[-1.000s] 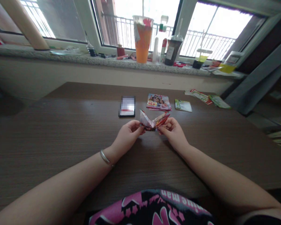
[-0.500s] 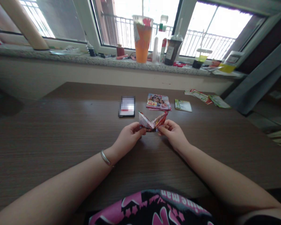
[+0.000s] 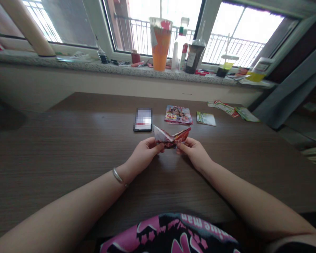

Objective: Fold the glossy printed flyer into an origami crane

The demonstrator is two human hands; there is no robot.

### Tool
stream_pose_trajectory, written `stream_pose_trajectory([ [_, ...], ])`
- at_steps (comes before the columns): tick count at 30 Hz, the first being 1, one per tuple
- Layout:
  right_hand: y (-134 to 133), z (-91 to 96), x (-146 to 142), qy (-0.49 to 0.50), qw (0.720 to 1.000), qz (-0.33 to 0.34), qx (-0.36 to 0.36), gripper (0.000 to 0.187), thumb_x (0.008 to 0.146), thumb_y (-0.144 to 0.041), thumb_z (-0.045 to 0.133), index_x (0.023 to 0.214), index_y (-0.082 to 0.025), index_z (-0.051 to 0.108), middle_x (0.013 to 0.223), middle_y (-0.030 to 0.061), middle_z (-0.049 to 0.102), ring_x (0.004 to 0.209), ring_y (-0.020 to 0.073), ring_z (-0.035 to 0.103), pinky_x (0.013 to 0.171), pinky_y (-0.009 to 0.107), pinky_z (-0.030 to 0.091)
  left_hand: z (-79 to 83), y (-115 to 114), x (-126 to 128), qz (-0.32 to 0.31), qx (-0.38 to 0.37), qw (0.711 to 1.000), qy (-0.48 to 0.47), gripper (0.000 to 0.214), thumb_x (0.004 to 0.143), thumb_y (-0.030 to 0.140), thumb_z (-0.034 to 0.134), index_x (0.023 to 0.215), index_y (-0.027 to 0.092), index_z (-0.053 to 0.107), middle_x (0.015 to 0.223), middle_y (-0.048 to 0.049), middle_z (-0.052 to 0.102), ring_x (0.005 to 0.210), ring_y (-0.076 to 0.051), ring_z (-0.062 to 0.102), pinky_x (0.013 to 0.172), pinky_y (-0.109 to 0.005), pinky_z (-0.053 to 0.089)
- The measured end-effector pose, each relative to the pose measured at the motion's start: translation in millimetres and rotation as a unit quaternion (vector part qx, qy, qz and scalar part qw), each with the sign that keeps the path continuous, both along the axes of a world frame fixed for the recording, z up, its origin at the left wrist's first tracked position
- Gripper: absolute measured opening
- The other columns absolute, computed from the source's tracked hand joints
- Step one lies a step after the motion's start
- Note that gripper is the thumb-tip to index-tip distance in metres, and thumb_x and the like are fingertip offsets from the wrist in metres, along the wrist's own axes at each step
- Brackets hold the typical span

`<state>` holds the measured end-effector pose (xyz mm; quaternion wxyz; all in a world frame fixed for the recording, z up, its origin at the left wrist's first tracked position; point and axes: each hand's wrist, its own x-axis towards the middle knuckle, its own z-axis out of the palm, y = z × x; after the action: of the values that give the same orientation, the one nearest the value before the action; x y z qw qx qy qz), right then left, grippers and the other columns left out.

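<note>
A folded piece of printed paper (image 3: 170, 139), red and white with two pointed flaps rising in a V, is held just above the table at the centre. My left hand (image 3: 147, 151) pinches its left lower edge, thumb in front. On the right lower edge, my right hand (image 3: 193, 149) grips the same way. The fingers behind the paper are partly hidden. Beyond it lie a phone (image 3: 143, 119) with a blurred screen, a stack of colourful printed leaflets (image 3: 178, 114) and a small green-and-white stack of paper (image 3: 205, 118).
Several paper strips (image 3: 226, 108) lie at the table's far right. On the granite windowsill (image 3: 76, 61) stand a tall cup of orange drink (image 3: 160, 45), a dark lidded cup (image 3: 195, 56), bottles and small items. The brown table (image 3: 68, 151) extends left and right.
The paper's two flaps have spread outward and sit lower, making a wider V. Both hands have barely moved and keep their grip.
</note>
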<state>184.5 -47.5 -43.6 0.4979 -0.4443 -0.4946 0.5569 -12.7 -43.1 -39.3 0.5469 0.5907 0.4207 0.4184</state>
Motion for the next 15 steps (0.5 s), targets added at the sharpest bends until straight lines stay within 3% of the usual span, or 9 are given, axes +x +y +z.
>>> stream_pose_trajectory([
  [9,3.3,-1.9,0.2,0.045,0.997,-0.052,-0.023,0.038,0.057,-0.048,0.082,0.077,-0.02,0.066,0.066,-0.0014,0.062,0.059,0.0116,0.054,0.06,0.027,0.047,-0.3,-0.8,-0.7,0.017,0.029,0.999,0.011,0.033,0.08,0.046,0.065,0.091,0.015,0.067,0.078,-0.003,0.067,0.072,-0.015,0.058,0.068,-0.026,0.044],
  [15,1.3,1.1,2.1,-0.055,0.997,-0.035,0.043,0.033,0.064,-0.049,0.076,0.069,-0.019,0.064,0.059,-0.0027,0.057,0.054,0.0108,0.047,0.055,0.026,0.04,1.7,0.2,-3.0,0.044,0.082,0.992,0.087,0.033,0.085,0.045,0.057,0.091,0.014,0.066,0.083,-0.0053,0.068,0.074,-0.018,0.061,0.069,-0.028,0.047],
])
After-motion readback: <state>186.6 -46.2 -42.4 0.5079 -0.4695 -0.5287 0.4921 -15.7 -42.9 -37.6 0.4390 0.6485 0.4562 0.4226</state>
